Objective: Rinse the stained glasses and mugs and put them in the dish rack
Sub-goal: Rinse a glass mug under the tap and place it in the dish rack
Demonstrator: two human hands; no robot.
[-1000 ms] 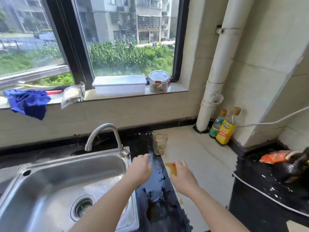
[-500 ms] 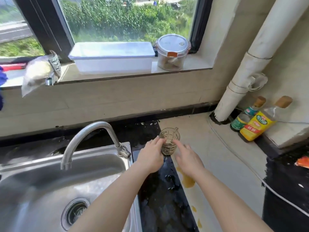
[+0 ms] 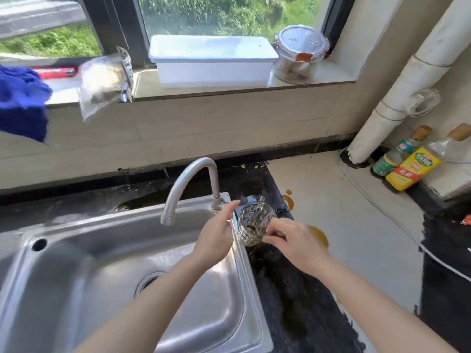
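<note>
The stained glass (image 3: 256, 224) has been taken up from the desk (image 3: 344, 225) and is now tilted at the sink's (image 3: 76, 263) right rim. It is pinched by the right hand (image 3: 298, 242), with the left hand (image 3: 216, 235) spread loosely beside it. Rinsing is judged next.

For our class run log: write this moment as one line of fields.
right hand: holds glass | left hand: open beside it | glass: tilted, brown dregs | tap: no water seen

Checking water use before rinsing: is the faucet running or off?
Off: no stream falls from the faucet spout into the sink; the right hand holds the glass at its edge.
</note>
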